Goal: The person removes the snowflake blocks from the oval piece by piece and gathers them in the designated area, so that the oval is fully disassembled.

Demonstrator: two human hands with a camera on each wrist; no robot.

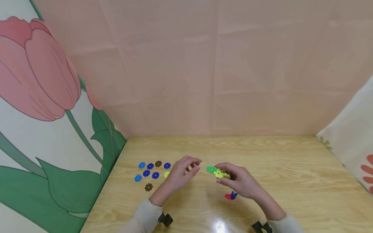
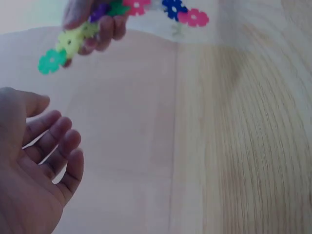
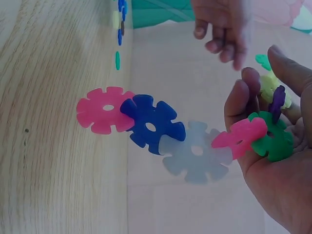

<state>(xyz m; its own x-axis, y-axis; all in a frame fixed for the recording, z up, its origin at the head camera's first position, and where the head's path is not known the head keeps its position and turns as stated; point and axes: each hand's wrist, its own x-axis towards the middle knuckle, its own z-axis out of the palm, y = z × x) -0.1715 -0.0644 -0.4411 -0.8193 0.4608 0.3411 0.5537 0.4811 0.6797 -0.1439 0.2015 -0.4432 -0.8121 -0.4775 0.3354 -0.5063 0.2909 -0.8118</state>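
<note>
Pink cloth (image 1: 215, 64) hangs behind your wooden table (image 1: 291, 178). Above the table, a flower chain (image 3: 204, 163) sits in your right hand (image 1: 240, 179), fingers curled round it. Your left hand (image 1: 180, 174) is near, empty, fingers a bit bent. Flower pieces (image 1: 146, 173) lie on the table's left.
</note>
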